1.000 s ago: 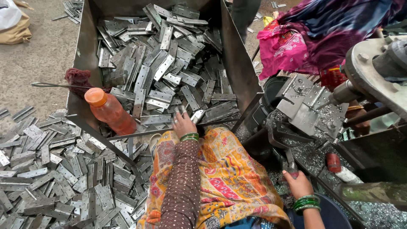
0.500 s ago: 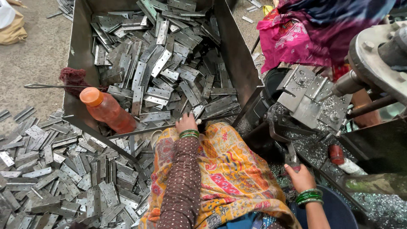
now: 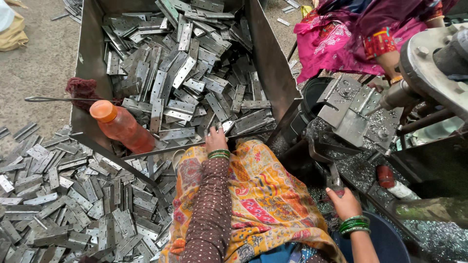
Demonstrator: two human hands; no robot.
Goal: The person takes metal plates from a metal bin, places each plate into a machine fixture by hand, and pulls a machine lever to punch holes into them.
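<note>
Hinge plates in the bin, one hand at each side

Hinge plates [image 3: 185, 73], flat grey metal strips with small holes, fill a big steel bin [image 3: 87, 58]; more of them lie in a loose heap on the floor [image 3: 73, 195] at the left, cut off by the picture edge. An orange bottle [image 3: 122, 127] leans at the bin's near corner. The left hand [image 3: 216, 139] reaches forward over the lap, arm straight, its fingers bent down onto a plate at the bin's front edge; whether they grip it or only touch it I cannot tell. Further right, the right hand [image 3: 343, 202] is raised, fingers closed around a dark lever [image 3: 334, 176] of the press machine [image 3: 356, 112]. The machine's lower part is dark and hard to make out. Metal chips cover its base.
</note>
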